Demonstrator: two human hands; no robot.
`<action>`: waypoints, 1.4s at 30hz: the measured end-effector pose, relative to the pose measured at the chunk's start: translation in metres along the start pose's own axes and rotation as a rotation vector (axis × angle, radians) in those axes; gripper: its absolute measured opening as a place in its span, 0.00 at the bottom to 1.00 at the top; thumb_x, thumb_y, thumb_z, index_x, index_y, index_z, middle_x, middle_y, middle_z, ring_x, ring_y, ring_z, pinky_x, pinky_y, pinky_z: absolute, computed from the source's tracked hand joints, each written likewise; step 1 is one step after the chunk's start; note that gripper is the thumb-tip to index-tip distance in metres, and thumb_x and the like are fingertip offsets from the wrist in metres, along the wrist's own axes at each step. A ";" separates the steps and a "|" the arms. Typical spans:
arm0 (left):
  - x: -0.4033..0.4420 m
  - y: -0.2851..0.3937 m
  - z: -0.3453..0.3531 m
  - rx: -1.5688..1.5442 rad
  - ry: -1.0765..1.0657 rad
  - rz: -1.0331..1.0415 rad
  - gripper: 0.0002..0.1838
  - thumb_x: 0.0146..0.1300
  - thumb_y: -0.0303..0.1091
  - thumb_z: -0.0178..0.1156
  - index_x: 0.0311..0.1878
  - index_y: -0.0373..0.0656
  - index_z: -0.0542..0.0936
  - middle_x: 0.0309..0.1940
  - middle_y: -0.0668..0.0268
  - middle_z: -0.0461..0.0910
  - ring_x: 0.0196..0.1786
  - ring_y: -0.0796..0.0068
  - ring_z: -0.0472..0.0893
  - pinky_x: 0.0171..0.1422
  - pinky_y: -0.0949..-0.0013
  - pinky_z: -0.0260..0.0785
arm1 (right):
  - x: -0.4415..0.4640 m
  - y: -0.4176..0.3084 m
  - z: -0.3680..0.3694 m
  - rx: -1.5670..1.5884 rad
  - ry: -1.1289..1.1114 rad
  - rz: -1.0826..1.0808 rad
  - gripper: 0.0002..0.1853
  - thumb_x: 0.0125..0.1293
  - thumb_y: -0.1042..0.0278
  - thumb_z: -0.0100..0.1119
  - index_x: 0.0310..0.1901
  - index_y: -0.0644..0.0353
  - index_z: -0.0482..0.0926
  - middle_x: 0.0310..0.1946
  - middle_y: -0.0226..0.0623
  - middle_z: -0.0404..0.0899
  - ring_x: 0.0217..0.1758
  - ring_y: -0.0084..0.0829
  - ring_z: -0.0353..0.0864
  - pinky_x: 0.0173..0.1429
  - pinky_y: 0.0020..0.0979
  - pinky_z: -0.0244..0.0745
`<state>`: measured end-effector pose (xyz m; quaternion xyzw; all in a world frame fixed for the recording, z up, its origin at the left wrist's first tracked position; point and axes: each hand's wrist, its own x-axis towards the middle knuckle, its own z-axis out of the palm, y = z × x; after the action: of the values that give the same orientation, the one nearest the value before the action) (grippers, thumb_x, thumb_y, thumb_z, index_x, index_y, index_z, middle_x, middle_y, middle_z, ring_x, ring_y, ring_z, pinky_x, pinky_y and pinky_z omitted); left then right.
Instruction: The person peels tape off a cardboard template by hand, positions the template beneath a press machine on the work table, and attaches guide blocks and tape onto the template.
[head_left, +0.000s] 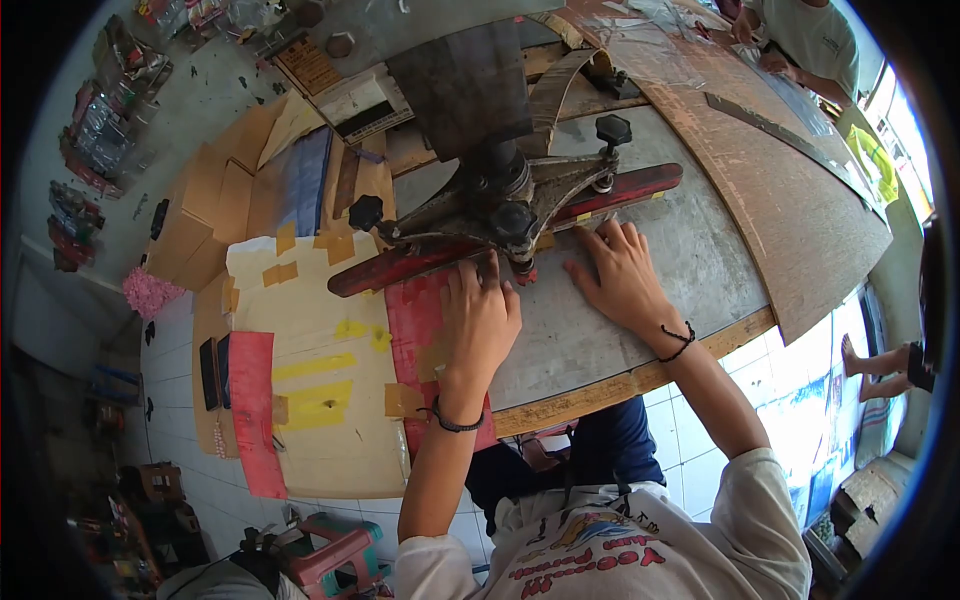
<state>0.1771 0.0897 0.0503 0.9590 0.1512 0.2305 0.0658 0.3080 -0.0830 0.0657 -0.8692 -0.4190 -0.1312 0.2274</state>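
Note:
A black and grey metal press head [490, 195] with dark knobs stands over the grey metal work surface [690, 260]. Under its arms runs a long red bar [640, 184], tilted up to the right. My left hand [480, 320] is at the near edge of the bar, fingers curled, above a red sheet [412, 315]. To the right, my right hand [620, 270] lies by the bar's near edge, with its thumb apart from its fingers. The fingertips of both hands are partly hidden at the bar, and nothing clearly shows in either.
At left lie a taped cream board [330, 380], a red strip [258, 410], a phone [209, 375] and cardboard boxes [205, 200]. A large brown board [780, 210] covers the right side. Another person [810, 50] works at the upper right. A stool [335, 555] stands below.

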 end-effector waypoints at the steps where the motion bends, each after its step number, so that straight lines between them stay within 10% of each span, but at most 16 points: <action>1: 0.000 0.000 0.000 -0.002 0.002 0.000 0.24 0.65 0.35 0.55 0.62 0.34 0.77 0.46 0.51 0.74 0.48 0.53 0.76 0.52 0.54 0.69 | 0.000 0.000 0.000 0.002 -0.001 -0.002 0.25 0.66 0.55 0.61 0.59 0.63 0.78 0.46 0.41 0.74 0.52 0.41 0.70 0.58 0.40 0.65; 42: 0.004 -0.005 0.009 -0.146 0.141 -0.025 0.25 0.58 0.40 0.64 0.57 0.37 0.80 0.43 0.51 0.79 0.46 0.51 0.79 0.52 0.51 0.71 | 0.001 0.003 -0.001 0.058 0.014 -0.011 0.25 0.65 0.55 0.62 0.57 0.66 0.79 0.56 0.42 0.75 0.57 0.44 0.69 0.64 0.42 0.65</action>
<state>0.1840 0.0955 0.0428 0.9311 0.1501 0.3072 0.1275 0.3111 -0.0841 0.0662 -0.8589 -0.4260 -0.1261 0.2548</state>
